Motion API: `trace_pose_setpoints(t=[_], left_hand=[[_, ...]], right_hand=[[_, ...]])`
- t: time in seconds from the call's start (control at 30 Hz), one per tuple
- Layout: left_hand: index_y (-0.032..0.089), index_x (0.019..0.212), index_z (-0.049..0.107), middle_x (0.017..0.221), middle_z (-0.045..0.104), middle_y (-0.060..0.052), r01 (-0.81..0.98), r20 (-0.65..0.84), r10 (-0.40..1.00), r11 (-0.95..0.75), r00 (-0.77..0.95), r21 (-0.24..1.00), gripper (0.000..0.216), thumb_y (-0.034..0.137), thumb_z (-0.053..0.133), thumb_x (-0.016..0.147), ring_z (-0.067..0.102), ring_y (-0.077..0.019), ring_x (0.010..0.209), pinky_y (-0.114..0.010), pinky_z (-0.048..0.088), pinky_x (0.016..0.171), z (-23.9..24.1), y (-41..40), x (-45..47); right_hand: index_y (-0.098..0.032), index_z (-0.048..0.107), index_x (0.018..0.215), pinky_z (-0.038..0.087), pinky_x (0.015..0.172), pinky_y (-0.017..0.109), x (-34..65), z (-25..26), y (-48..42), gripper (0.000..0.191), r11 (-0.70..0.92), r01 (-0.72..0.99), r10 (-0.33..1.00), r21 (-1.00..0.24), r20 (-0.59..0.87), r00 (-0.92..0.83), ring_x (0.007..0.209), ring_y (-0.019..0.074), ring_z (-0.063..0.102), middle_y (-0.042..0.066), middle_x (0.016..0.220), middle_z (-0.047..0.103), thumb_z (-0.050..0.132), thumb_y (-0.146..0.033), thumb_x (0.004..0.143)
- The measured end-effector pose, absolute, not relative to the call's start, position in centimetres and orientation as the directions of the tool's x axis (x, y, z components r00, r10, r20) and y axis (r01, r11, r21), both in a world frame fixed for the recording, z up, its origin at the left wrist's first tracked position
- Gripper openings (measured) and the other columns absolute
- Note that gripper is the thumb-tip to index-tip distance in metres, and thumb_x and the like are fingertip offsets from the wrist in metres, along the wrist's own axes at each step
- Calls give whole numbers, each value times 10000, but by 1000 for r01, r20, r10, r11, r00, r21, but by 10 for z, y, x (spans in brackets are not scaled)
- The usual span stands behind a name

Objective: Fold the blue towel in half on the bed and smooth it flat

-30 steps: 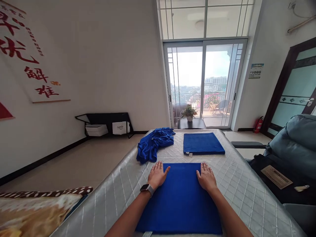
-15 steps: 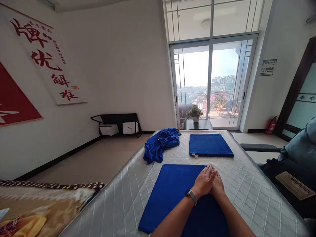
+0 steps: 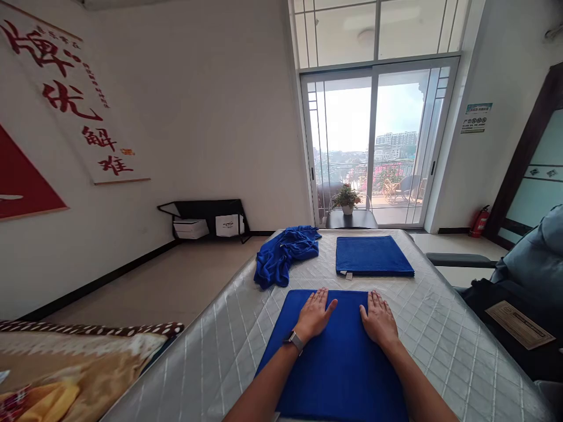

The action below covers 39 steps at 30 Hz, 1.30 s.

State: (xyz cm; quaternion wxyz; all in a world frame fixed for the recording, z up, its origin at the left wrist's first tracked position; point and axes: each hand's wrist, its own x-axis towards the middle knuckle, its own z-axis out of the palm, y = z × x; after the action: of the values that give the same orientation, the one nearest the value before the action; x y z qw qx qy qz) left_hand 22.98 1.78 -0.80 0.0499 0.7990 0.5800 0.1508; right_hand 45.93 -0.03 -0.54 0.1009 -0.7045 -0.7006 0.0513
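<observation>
A folded blue cloth (image 3: 338, 363) lies flat on the quilted silver-grey mattress (image 3: 206, 351) right in front of me. My left hand (image 3: 315, 316), with a watch on its wrist, rests palm down on its far left part, fingers stretched. On the far right part lies my right hand (image 3: 379, 319), also flat, its thumb apart from the fingers. Neither hand holds anything. Beyond them is a second folded blue cloth (image 3: 373, 256) with a white tag at its near edge. To its left sits a crumpled blue cloth (image 3: 285, 257).
A patterned blanket (image 3: 83, 357) is at the lower left. Dark bags or clothing with a brown label (image 3: 519, 324) lie on the right beside a grey armrest (image 3: 460, 259). A potted plant (image 3: 347, 199) stands on a small table before the glass doors. A fire extinguisher (image 3: 479, 221) stands by the wall.
My hands were together over the right part of the folded cloth; now they are apart, the left moved leftward, both lying flat. The view has shifted slightly.
</observation>
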Motion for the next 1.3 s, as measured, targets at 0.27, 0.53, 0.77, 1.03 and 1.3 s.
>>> trace_pose_setpoints(t=[0.27, 0.53, 0.77, 1.03, 1.3], left_hand=[[83, 1552, 364, 1618, 357, -166, 972, 203, 969, -177, 144, 153, 848, 680, 119, 1001, 306, -270, 1514, -448, 262, 1237, -21, 27, 140], [93, 1551, 371, 1607, 384, -168, 964, 268, 953, -196, 143, 182, 815, 665, 156, 1011, 311, -276, 1511, -461, 269, 1235, -38, 33, 133], [71, 1545, 373, 1606, 386, -175, 955, 266, 952, -212, 154, 206, 831, 662, 141, 1008, 302, -277, 1516, -465, 265, 1244, -31, 30, 133], [37, 1541, 365, 1608, 379, -188, 951, 236, 960, -206, 151, 229, 855, 658, 116, 1009, 304, -278, 1515, -448, 252, 1249, -22, 25, 133], [92, 1545, 380, 1604, 395, -169, 949, 283, 946, -225, 158, 221, 789, 643, 178, 1018, 309, -285, 1513, -477, 281, 1233, -30, 28, 131]], right_hand=[[-37, 235, 1591, 75, 1252, 391, 460, -5, 0, 712, -3, 979, 998, -204, 62, 16, 1558, 226, 124, 135, 1676, 197, 239, -443, 1006], [-50, 219, 1598, 89, 1253, 391, 461, -1, 0, 720, -8, 984, 1000, -177, 23, 12, 1557, 219, 129, 121, 1680, 193, 223, -464, 1009], [-49, 239, 1594, 104, 1255, 387, 461, -1, 1, 718, -8, 992, 1000, -127, 23, 11, 1554, 222, 148, 123, 1675, 215, 227, -473, 1014], [-56, 228, 1598, 114, 1255, 395, 462, -2, -1, 709, -12, 994, 1000, -109, 20, 14, 1554, 223, 147, 121, 1675, 212, 218, -465, 1019], [-59, 220, 1601, 94, 1256, 408, 464, -2, -12, 705, 36, 994, 999, -100, 6, -36, 1560, 229, 106, 111, 1684, 164, 209, -454, 1017]])
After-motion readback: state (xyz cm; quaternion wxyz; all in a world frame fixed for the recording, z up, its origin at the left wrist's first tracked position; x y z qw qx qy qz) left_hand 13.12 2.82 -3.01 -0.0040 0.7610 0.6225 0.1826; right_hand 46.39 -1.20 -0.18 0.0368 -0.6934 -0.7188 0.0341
